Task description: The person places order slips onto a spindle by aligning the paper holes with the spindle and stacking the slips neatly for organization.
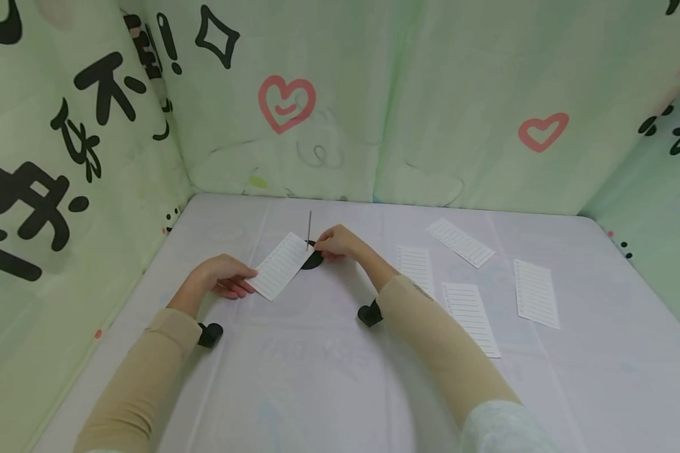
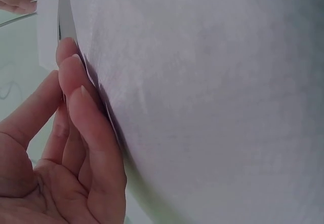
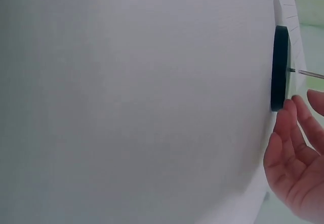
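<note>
My left hand pinches the near-left end of a white lined paper slip. In the left wrist view the slip is seen nearly edge-on at the fingertips. At its far-right corner the slip meets a thin metal spike, which stands upright on a round black base partly covered by the paper. Beside this base is my right hand. The right wrist view shows its fingertips at the edge of the base, with the thumb standing apart from them.
Several more lined slips lie to the right on the white table, among them a far slip, a right slip and a near slip, partly under my right forearm. Printed green curtains enclose the table's back and sides.
</note>
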### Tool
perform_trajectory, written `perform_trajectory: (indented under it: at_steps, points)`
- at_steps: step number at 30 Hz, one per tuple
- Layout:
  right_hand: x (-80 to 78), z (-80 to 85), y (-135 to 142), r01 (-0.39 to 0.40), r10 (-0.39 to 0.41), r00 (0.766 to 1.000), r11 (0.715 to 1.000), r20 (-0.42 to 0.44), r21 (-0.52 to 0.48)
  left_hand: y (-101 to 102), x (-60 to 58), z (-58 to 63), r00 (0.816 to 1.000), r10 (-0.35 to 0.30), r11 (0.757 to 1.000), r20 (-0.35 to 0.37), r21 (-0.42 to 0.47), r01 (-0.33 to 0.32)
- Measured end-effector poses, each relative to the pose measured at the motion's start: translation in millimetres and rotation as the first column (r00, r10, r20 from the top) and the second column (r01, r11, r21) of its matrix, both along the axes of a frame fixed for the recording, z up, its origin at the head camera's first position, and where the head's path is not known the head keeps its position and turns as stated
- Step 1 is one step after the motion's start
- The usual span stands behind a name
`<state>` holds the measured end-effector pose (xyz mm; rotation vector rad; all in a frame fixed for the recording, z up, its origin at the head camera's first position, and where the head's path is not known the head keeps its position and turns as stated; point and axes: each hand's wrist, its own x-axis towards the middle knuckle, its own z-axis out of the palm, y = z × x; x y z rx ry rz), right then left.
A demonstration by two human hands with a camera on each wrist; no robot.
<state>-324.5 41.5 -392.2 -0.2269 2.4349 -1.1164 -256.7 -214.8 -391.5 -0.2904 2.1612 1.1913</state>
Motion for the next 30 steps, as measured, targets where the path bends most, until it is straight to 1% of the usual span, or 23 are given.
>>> perform_trajectory:
  at_steps: [2,4,6,7,9,11,14,17,21,22,24,26,28,30]
  points:
    - [2.9,1.1,3,-0.053,0.055,0.996,0.998,-0.071,0.032,0,0.4,0.4,1.000,-0.002,1.000,-0.003,0.003,0.002]
    - [6.9,3.4,7,-0.106,0.117,0.981,0.991,-0.152,0.079,0,0.7,0.6,1.000,-0.004,1.000,-0.004,0.005,0.004]
    - [12.1,6.5,13,-0.163,0.190,0.956,0.977,-0.224,0.136,0,0.4,0.1,1.000,-0.006,1.000,-0.005,0.008,0.006]
    - [15.2,8.4,16,-0.189,0.231,0.938,0.966,-0.258,0.177,0,0.1,0.0,1.000,-0.007,1.000,-0.006,0.008,0.007]
    - [22.0,12.3,23,-0.233,0.307,0.901,0.938,-0.306,0.256,-1,-0.5,-0.5,1.000,-0.005,1.000,-0.006,0.010,0.006]
    - [28.8,15.5,31,-0.267,0.374,0.870,0.905,-0.321,0.332,-1,-0.9,-0.7,1.000,-0.006,1.000,-0.006,0.011,0.006]
    - [37.1,18.7,45,-0.278,0.440,0.841,0.851,-0.316,0.445,0,-0.7,-0.1,1.000,-0.006,1.000,-0.005,0.006,0.006]
    - [42.2,21.1,60,-0.243,0.478,0.818,0.792,-0.321,0.560,0,0.5,1.3,1.000,-0.014,1.000,-0.007,0.003,0.014]
    - [44.2,23.5,80,-0.151,0.496,0.805,0.702,-0.325,0.696,0,1.5,2.1,1.000,-0.019,1.000,-0.009,-0.003,0.019]
    - [43.8,23.7,85,-0.128,0.501,0.803,0.673,-0.322,0.729,0,1.5,2.0,1.000,-0.015,1.000,-0.007,-0.004,0.015]
    - [42.2,23.8,96,-0.097,0.502,0.809,0.628,-0.307,0.772,0,1.6,1.7,1.000,-0.016,1.000,-0.007,-0.004,0.016]
    - [40.3,23.6,107,-0.078,0.502,0.815,0.589,-0.288,0.805,0,1.6,1.8,1.000,-0.018,1.000,-0.008,0.001,0.018]
    - [39.0,23.7,118,-0.073,0.491,0.831,0.563,-0.263,0.823,0,1.7,2.2,1.000,-0.021,1.000,-0.009,0.006,0.021]
    - [38.3,24.2,128,-0.078,0.467,0.851,0.568,-0.242,0.819,0,1.8,2.6,1.000,-0.027,1.000,-0.012,0.010,0.027]
